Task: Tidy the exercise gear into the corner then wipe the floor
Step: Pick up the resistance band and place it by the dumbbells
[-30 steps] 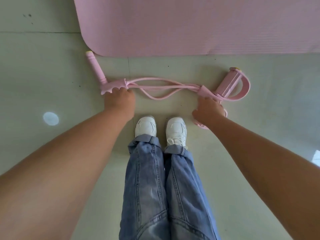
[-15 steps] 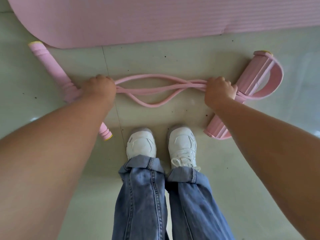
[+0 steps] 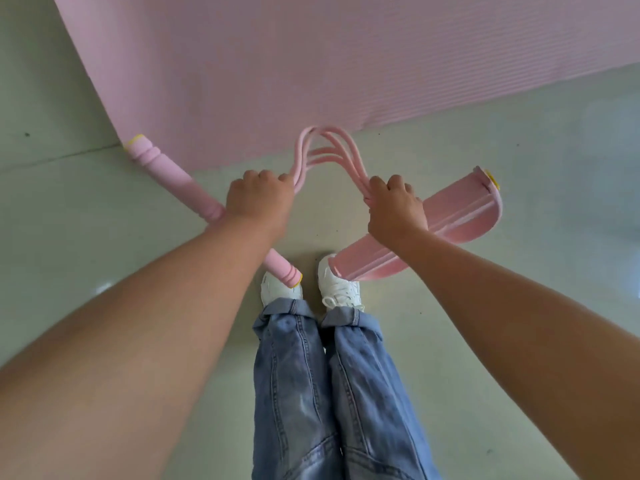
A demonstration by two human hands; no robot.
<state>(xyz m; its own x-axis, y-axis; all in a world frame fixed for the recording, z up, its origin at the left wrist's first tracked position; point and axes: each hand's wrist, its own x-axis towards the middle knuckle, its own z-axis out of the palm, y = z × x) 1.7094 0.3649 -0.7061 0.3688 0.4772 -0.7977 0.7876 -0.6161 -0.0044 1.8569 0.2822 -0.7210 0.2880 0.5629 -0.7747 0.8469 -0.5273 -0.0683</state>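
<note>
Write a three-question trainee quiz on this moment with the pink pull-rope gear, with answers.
1. True or false: the left hand grips the handle bar at its middle.
2. Which part does the right hand hold? A) pedal end B) yoga mat C) a shoe
3. Fill in: the elastic tubes form an upward ____ between the hands.

Key: 1 true; 2 A; 3 arch.

One pink mat (image 3: 311, 64), one pedal puller (image 3: 450, 216) (four tubes), two hands (image 3: 258, 199), two shoes (image 3: 341, 285).
</note>
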